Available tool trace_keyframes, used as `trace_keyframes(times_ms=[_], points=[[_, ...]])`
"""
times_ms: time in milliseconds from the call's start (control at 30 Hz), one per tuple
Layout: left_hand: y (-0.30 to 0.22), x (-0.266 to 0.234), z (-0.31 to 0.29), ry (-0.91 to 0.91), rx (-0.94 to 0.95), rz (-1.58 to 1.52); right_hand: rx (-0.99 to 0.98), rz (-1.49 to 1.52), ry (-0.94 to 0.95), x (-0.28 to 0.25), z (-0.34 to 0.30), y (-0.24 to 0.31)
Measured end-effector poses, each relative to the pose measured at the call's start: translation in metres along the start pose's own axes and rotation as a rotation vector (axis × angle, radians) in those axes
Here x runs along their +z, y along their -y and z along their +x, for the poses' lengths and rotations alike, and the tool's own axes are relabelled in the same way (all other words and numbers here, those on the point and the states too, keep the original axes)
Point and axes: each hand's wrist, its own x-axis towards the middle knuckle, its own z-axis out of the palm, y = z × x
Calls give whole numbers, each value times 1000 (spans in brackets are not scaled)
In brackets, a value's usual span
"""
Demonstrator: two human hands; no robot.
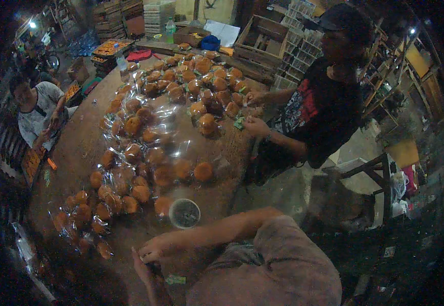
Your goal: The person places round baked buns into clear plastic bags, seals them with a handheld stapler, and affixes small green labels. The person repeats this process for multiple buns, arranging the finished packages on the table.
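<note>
My right hand (156,248) reaches in from the right at the near edge of a round wooden table (82,148), fingers curled. Just under it, my left hand (142,269) comes up from below. Both pinch a small dark item (153,265) between them; what it is stays unclear. A small green strip (176,279) lies beside my hands. A round cup (184,213) of small dark bits stands just beyond my right hand. Several orange buns in clear plastic bags (140,193) cover the table.
A person in a black shirt and cap (324,102) stands at the table's right side, hands (255,125) on something green. Another person (36,109) sits at the left. Crates (260,43), stacked trays (158,15) and bottles stand behind. A wooden stool (374,173) is at the right.
</note>
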Motion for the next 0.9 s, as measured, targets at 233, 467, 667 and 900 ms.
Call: trace_keyframes(times_ms=[233,467,667,900], points=[[-19,11,-14,-324,-224,-28,-140,-260,153,1,21,13],[-17,-43,-27,-390,-177,-173,-345,-374,147,38,51,50],[60,-141,-59,-424,-204,-413,186,-89,852,90,91,81],[90,-216,-102,-320,-317,-907,181,-134,917,165,165,103]])
